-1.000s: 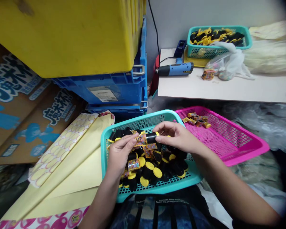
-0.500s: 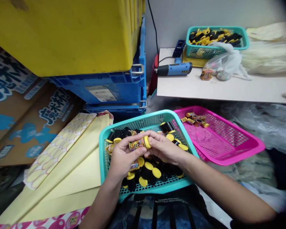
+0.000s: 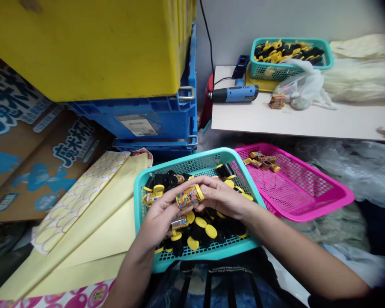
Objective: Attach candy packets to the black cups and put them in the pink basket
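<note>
Change: the printed sticker that was trailing loose a second ago is now lying wrapped round the small black plastic tube with a yellow cap, and my hands are drawing closer together.
Left grip: my left hand is closing its fingers and thumb on the tube's base end.
Right grip: my right hand is curling shut on the capped end.
Where: I am holding the tube over the middle of the teal plastic mesh basket, above the loose tubes.
Work: the wrapping is looking nearly done, I judge.
Surface: the basket is sitting on my lap, and the pink plastic mesh basket is lying just beside its right edge.
Room: the white desk is carrying a blue power tool at its left edge. The yellow plastic crate is resting on the blue crates.
</note>
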Motion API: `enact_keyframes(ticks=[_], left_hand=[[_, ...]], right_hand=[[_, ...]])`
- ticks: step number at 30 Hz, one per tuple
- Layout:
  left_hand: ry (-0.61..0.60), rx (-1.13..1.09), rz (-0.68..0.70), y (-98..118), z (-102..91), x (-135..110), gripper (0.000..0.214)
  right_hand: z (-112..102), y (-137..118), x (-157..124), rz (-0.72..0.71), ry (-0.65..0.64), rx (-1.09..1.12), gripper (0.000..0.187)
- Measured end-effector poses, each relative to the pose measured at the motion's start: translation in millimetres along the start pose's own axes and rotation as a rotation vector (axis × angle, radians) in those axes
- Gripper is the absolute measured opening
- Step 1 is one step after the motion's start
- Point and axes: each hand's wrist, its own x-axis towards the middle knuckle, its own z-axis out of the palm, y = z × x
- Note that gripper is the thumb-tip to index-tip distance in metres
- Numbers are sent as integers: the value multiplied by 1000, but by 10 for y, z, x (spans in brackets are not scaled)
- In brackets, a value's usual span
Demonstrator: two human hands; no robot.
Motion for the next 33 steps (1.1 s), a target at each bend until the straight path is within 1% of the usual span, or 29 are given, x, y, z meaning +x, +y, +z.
enact_keyframes(ticks=[3,5,7,10,13,16,17,18,19,21,23,28,30,31,33], left_hand=[[97,105,40,-48,-19,30,28],[120,126,58,-84,-11,56,26],[134,152,42,-107,-6,69,26],[148,219,23,-109,-31,57,26],[104,218,-13,-75,-78,32,29],[-34,29,-50,-22,-77,16,39],[-59,-28,-36,-9,-58,16,42],[-53,-50,-12,-2,-31,19,42],[-14,-34,20,-1,3,25,40],[113,57,77,-21,74,44,31],[189,116,99,-61,130,65,30],[226,138,120,-143,166,78,33],[234,107,109,-152,175,62,32],[236,83,95,-152,182,50,31],[210,43,67,-148,194,24,30]], right_hand=[[4,5,1,71,-70,102,49],[3,2,-8,95,-101,145,52],[4,-5,-26,97,-127,155,53],[5,-1,-49,65,-146,111,49],[-5,36,-49,34,-117,76,42],[-24,76,-29,34,-97,90,38],[-27,82,-21,31,-95,96,38],[-27,84,-14,23,-94,100,37],[-24,83,-9,12,-91,102,36],[-9,79,1,-22,-87,104,34],[9,83,9,-48,-81,105,35],[16,133,35,-71,-27,55,42],[-8,149,44,-62,-5,21,45],[-24,152,46,-50,-8,6,46],[-61,142,45,-3,-60,-8,47]])
